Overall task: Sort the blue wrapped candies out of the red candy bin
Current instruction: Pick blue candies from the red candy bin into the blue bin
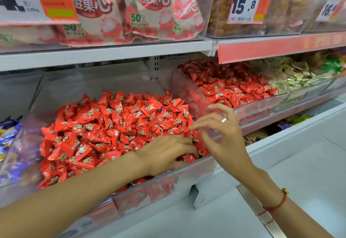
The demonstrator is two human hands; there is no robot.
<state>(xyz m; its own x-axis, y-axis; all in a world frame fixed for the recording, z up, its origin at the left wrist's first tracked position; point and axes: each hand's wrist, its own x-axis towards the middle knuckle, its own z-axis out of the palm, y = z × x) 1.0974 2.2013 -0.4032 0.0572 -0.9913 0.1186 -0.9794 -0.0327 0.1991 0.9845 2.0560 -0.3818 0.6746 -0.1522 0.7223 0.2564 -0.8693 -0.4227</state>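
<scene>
Hands: left hand (168, 154) digging in red candy bin (179, 178); right hand (222, 131) hovering.

shop aisle | white metal shelves (104, 55) (stacked) | price tags (245, 1)

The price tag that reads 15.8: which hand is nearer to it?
Right. The right hand hangs over the bin's right corner, below the price tag on the upper shelf. The left hand lies lower and further left, in the red candies.
</scene>
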